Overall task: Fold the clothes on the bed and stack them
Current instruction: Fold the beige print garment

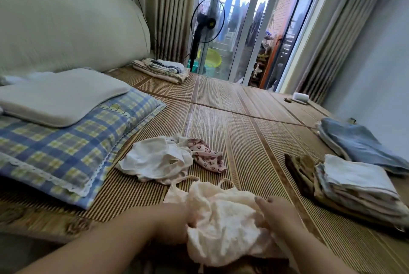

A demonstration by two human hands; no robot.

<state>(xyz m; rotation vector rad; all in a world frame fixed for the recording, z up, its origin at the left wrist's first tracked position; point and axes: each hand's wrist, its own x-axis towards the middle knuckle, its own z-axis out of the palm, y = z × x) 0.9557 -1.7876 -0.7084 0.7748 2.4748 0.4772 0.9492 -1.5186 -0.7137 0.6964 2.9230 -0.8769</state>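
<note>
Head view: grips cream camisole (223, 218) with left hand (174, 222) and right hand (278, 214), fingers curled into fabric; left of folded stack (358, 187).

Pale peach garment (221, 218), crinkled, with thin shoulder straps, bunched at the near edge of the woven mat (243, 132); the left hand (174, 222) and right hand (276, 214) grip it from either side. Beyond it, a white garment (155, 160) lies unfolded and crumpled, touching a pink printed garment (208, 158) on its right, likewise crumpled. At the right, a folded stack (358, 187) of pale pieces, a white one uppermost, a dark brown layer showing at its left edge; just behind it, a folded blue piece (363, 145), lying flat
</note>
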